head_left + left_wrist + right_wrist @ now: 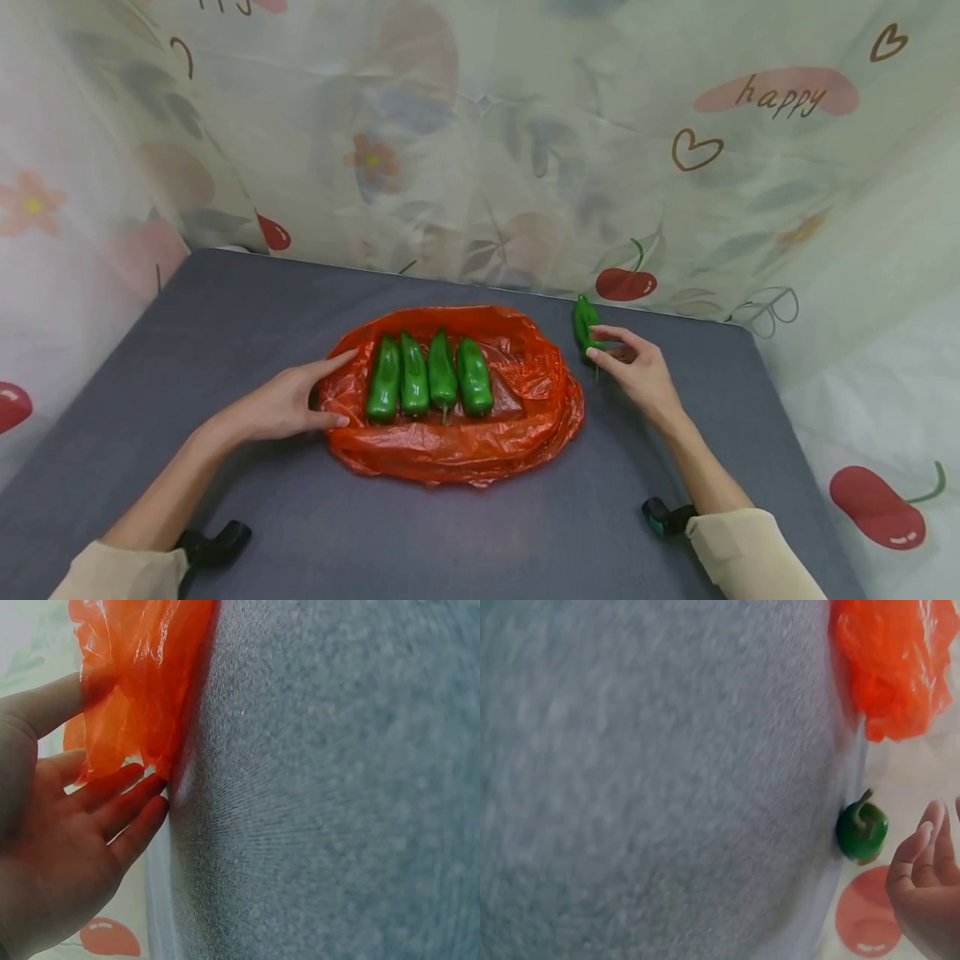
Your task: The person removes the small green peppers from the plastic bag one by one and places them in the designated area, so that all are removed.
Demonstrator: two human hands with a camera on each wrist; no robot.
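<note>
Several green peppers (385,379) lie side by side inside a red plastic bag (450,450), its mouth spread wide and rim rolled down. At the bag's left edge is my left hand (277,406), its thumb and index finger reaching over the rim. The left wrist view shows the other left fingers (135,825) extended, outside the plastic. One more green pepper (584,321) lies right of the bag, near the table's back edge. My right hand (637,371) is close over it, thumb and fingers parted. In the right wrist view, this hand (930,877) is apart from the pepper (862,831).
A dark grey cloth covers the table (465,542). Behind it hangs a patterned curtain (480,192), close along the back edge and both sides. Black bands (213,546) with small devices are on both wrists.
</note>
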